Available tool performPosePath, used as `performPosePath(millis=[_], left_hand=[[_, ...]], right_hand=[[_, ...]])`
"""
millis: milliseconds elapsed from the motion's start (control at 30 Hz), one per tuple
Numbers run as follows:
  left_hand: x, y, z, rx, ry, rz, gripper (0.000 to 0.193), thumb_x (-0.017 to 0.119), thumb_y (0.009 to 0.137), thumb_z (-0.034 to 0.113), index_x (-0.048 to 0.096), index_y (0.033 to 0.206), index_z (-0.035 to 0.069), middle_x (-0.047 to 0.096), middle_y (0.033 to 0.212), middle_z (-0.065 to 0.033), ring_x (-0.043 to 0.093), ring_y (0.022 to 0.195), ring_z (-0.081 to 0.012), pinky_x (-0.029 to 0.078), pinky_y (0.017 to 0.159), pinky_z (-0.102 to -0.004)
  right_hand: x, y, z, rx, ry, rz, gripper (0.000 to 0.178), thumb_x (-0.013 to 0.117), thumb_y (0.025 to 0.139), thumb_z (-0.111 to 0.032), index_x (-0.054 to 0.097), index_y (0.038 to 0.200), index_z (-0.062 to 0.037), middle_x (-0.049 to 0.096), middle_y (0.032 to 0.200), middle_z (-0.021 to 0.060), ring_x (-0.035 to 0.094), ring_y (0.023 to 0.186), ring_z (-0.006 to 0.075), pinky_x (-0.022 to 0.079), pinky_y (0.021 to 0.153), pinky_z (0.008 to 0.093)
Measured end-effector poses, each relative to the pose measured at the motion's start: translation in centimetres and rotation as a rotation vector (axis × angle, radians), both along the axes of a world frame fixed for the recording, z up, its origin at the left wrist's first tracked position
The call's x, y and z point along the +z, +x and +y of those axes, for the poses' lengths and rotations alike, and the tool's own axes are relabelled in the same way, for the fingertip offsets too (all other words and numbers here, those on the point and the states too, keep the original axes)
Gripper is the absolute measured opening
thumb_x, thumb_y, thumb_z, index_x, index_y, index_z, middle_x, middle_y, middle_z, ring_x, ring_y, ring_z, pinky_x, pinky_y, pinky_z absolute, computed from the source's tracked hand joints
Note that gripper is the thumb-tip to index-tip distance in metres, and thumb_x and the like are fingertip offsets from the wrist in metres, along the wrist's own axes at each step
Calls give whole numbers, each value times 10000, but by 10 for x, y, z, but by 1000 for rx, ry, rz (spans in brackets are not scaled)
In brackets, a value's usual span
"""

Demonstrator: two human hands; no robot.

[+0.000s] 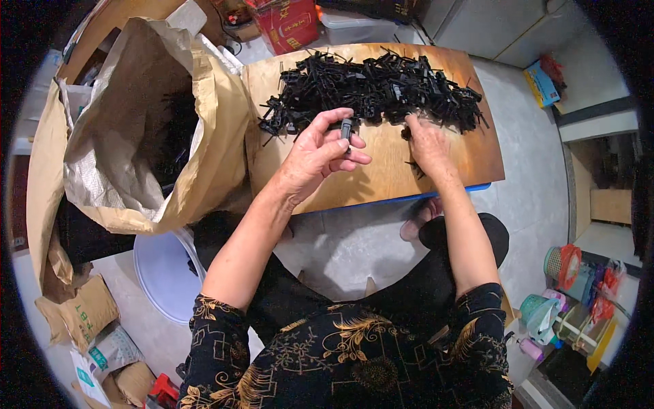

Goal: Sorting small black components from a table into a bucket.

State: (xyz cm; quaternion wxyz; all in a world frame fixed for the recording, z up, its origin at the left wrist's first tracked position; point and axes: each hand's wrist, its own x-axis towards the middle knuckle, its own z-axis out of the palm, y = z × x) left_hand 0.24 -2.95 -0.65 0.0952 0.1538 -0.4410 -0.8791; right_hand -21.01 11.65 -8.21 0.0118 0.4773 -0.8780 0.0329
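Note:
Between the thumb and fingers of my left hand (317, 153) is a small black plastic part (346, 129), held up in front of the pile. A long heap of black plastic parts (368, 85), many with thin stems, covers the far half of the wooden board (320, 194). My right hand (430, 146) reaches to the heap's near edge with its fingers drawn together. Dark pieces show by those fingertips, but whatever they grip is hidden. Under the right wrist lies a loose black piece (415, 169).
A big open woven sack (221, 136) with black parts inside stands left of the board. Below it is a white bucket (163, 276). Brown paper bags (88, 310) lie at the lower left. Behind the board are a red box (286, 24) and a clear plastic bin (357, 27).

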Motion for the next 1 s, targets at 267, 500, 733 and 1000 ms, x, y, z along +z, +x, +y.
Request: performPosePath(millis=[267,500,733,1000], left_hand=[[0,8,-4,-28,38,27,422,521,874,93,335,1251,68,555,940,-96,624,862,-223,527,705,-256],[-22,2,-4,102,100,-108,145,543,888,197,466,925,80,562,820,-66,602,719,-162,506,607,-254],[-26,-11,9,101,-785,-179,621,690,723,162,356,1232,39,485,915,-72,473,799,-158,425,744,-299],[-21,-15,14,-23,-811,-195,632,684,746,161,355,1280,83,559,869,-86,560,794,-173,459,723,-307]], right_hand=[[22,20,-13,-27,-307,-173,239,591,806,-171,529,1018,-80,606,758,124,605,704,305,459,590,400],[43,26,-30,-269,-614,-1666,121,611,851,-230,573,870,-117,454,588,-78,337,420,18,267,372,188],[50,50,-28,-149,-534,-1869,138,614,848,-247,545,812,-134,447,568,-73,322,396,0,227,342,159],[50,66,-22,-132,-461,-1856,166,602,856,-267,538,881,-117,464,587,-69,328,412,-2,212,350,151]])
